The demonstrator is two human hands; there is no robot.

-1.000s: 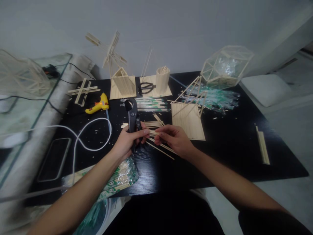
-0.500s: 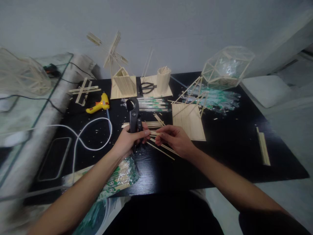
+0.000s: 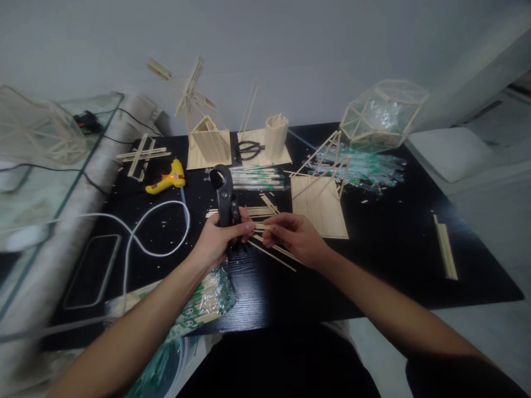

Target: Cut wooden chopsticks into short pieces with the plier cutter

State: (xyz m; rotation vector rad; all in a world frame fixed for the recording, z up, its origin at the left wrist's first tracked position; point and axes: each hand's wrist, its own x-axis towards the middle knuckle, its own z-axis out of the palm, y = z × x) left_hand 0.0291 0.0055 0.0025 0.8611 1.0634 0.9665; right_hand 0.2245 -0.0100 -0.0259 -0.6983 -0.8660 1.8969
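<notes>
My left hand (image 3: pixel 222 235) is closed around a black pair of cutting pliers (image 3: pixel 224 196), whose jaws point up and away from me. Its thumb and fingertips also pinch one end of some short wooden sticks (image 3: pixel 260 226). At the other end my right hand (image 3: pixel 296 235) grips the same short sticks between thumb and fingers. Long loose sticks (image 3: pixel 274 254) lie on the table beneath both hands. Just beyond my right hand rests a flat panel of joined sticks (image 3: pixel 321 207) with a thin stick frame (image 3: pixel 327 155) at its back edge.
A yellow glue gun (image 3: pixel 168 177) and a looped white cable (image 3: pixel 160 253) lie left, near a phone (image 3: pixel 93 271). Stick containers (image 3: pixel 276 135) and black scissors (image 3: pixel 249 149) stand at the back. Wrapped stick packs (image 3: pixel 207 298) lie near my left forearm; a polyhedron (image 3: pixel 384 116) sits back right.
Almost nothing differs. The pliers' head has tipped very slightly to the left, and the camera view has shifted a little; both hands keep the same hold.
</notes>
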